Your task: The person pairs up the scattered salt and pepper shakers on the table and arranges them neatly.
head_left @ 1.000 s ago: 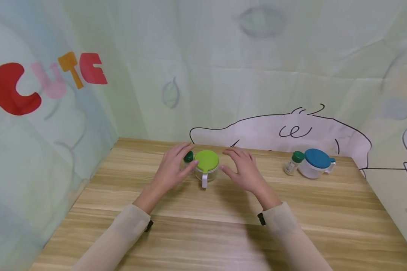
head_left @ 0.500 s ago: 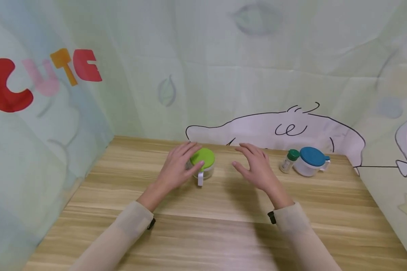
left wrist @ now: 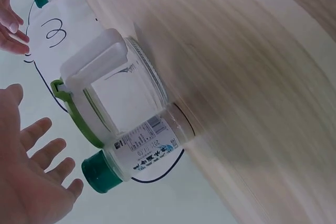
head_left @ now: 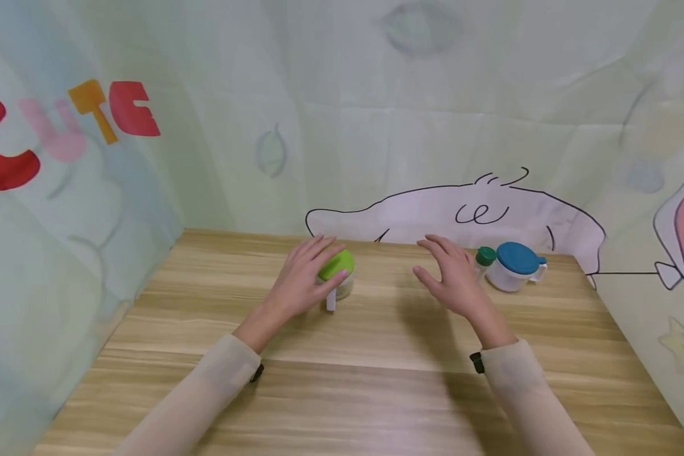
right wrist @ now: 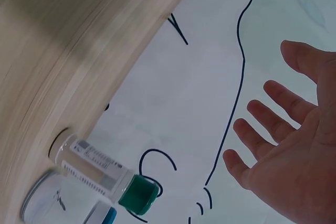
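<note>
My left hand (head_left: pixel 303 278), fingers spread and slightly bent, hovers over the lime-green-lidded clear jar (head_left: pixel 344 285) with a white handle. In the left wrist view a gap separates the hand from that jar and from the green-capped seasoning bottle (left wrist: pixel 152 148) beside it; the head view hides this bottle behind the hand. My right hand (head_left: pixel 455 278) is held above the table, left of a second green-capped seasoning bottle (head_left: pixel 485 257), partly covering it in the head view. Right of that bottle stands a blue-lidded jar (head_left: pixel 510 278) with a handle. Neither hand holds anything.
The wood-grain table (head_left: pixel 348 392) stretches toward me, with both jar-and-bottle pairs near its back edge. A printed cloth (head_left: pixel 348 158) with cartoon drawings hangs behind the table and along its sides.
My right hand has moved right, away from the lime-lidded jar toward the other bottle. My left hand has shifted slightly right over the lime lid. The head view has turned a little right.
</note>
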Demonstrator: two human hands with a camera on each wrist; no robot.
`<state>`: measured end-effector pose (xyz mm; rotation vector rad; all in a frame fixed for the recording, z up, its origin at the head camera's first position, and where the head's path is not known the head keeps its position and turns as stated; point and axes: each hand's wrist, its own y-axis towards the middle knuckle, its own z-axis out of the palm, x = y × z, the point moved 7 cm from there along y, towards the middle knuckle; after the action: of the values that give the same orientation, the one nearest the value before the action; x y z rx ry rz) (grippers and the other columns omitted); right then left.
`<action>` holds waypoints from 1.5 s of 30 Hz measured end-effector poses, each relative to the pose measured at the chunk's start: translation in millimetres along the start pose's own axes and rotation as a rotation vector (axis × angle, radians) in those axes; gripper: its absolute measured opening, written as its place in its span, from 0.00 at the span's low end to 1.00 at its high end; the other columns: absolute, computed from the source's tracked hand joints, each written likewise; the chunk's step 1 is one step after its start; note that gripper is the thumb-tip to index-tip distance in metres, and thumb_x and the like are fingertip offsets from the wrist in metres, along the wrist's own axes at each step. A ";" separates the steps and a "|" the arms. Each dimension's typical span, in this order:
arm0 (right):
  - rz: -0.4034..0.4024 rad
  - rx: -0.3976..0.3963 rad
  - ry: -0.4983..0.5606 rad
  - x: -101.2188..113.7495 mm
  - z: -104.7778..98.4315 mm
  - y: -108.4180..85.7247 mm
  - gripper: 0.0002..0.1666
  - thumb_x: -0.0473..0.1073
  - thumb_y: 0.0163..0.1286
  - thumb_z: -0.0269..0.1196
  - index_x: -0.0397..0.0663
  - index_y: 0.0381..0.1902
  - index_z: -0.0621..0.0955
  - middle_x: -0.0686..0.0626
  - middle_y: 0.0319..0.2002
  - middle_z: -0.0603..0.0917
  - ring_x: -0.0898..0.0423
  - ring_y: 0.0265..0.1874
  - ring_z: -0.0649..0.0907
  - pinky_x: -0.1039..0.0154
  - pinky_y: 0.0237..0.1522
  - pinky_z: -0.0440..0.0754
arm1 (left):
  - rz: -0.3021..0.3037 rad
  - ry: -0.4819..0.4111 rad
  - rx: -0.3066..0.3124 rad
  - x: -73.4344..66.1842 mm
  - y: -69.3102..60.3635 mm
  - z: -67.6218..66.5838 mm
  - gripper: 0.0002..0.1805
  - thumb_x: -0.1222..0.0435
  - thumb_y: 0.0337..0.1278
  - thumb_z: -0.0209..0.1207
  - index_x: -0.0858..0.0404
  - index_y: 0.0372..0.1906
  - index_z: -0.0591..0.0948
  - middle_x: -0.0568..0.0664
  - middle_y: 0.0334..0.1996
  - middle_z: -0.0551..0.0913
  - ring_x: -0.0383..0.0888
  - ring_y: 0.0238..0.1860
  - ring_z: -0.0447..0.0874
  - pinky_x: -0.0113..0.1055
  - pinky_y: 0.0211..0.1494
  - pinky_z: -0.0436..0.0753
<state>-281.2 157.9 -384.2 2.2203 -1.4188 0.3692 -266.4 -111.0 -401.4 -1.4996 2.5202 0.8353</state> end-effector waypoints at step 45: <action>0.034 -0.147 -0.096 -95.7 -77.9 -37.8 0.23 0.39 0.85 0.52 0.27 0.67 0.75 0.24 0.69 0.72 0.22 0.69 0.69 0.22 0.67 0.65 | 0.081 -0.034 0.135 -57.9 18.3 39.8 0.31 0.45 0.78 0.55 0.58 0.74 0.77 0.54 0.78 0.72 0.57 0.82 0.61 0.58 0.86 0.54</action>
<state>-285.7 286.2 -371.7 2.1225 -1.4854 0.1651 -259.7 -38.9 -407.7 -1.3399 2.5706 0.6783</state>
